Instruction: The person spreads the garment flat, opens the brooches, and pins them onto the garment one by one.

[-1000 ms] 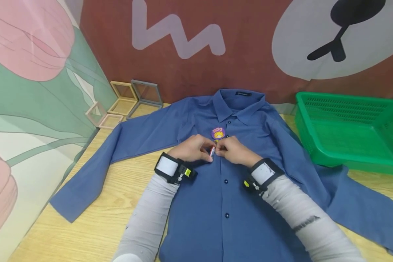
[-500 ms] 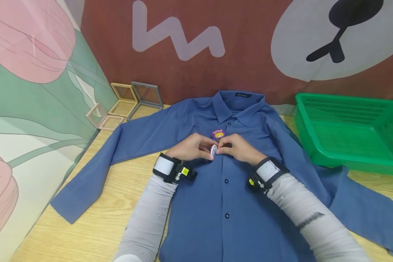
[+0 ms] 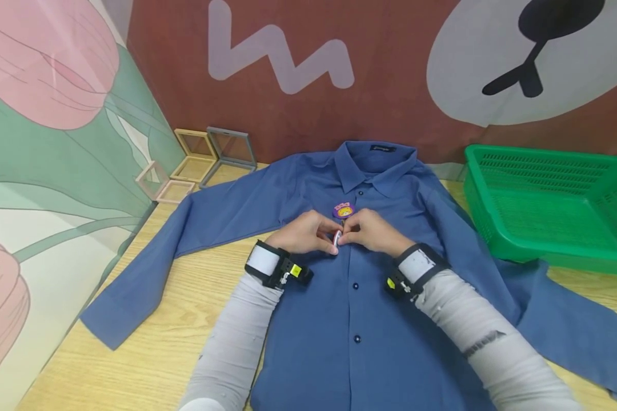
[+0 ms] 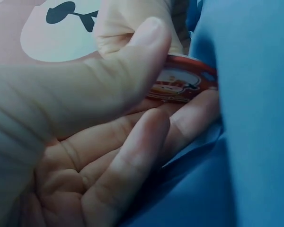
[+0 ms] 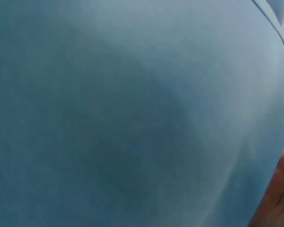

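Note:
A blue button-up shirt lies spread face up on the wooden table. Over its front placket my left hand pinches a round button badge between thumb and fingers, tilted on its edge. Red artwork shows on that badge in the left wrist view. My right hand meets it from the other side, thumb and forefinger pinching the shirt cloth at the badge's edge; its fingertips are partly hidden. Just above both hands a purple badge with a yellow bear sits on the shirt. Raised cloth fills most of the right wrist view.
Behind the left sleeve stand several small open frames, one yellow, one grey and one pink. A green plastic basket is at the right, by the other sleeve. A painted wall closes off the back.
The badge in my left hand has turned, showing more of its pale face half a second ago and standing narrower now. Both hands stay close together with small shifts.

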{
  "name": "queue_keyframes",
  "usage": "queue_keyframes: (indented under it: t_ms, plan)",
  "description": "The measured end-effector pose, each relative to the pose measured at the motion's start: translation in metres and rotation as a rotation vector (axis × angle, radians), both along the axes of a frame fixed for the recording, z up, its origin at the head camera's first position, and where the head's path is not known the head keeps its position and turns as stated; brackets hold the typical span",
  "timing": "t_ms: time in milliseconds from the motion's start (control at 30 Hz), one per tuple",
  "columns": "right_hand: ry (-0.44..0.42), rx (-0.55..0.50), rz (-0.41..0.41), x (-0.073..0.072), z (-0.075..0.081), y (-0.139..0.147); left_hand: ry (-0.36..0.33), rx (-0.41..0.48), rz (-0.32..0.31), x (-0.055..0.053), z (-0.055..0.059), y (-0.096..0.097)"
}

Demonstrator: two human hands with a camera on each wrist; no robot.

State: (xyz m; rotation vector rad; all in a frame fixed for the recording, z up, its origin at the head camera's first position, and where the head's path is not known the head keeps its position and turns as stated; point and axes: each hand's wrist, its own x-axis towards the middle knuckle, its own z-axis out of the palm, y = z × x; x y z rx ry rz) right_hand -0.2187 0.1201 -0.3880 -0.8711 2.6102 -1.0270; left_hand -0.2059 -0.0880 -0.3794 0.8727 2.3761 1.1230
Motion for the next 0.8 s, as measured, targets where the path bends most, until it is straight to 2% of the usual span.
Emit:
queue_keyframes:
  t_ms: [200,333,433,500,633,700,800]
  plan:
    - [-0.037,-0.046,0.013,0.002,-0.001,0.003,0.018,-0.025,-0.011,0.003,0.004,0.002]
    - [-0.009,-0.058,0.029,0.007,-0.003,0.008,0.134,-0.114,-0.007,0.008,0.008,0.008]
    - [0.034,-0.03,-0.035,0.015,0.0,0.019,0.24,-0.227,0.04,0.016,0.014,0.019]
    - [0.077,0.03,-0.108,0.019,0.003,0.028,0.312,-0.316,0.088,0.021,0.015,0.026]
    - [0.104,0.267,-0.243,0.027,0.007,0.042,0.417,-0.48,0.202,0.03,0.01,0.038]
    - [0.045,0.397,-0.271,0.031,0.006,0.048,0.439,-0.556,0.257,0.033,0.006,0.043]
    - [-0.081,0.528,-0.254,0.037,0.004,0.054,0.448,-0.629,0.31,0.037,0.003,0.051]
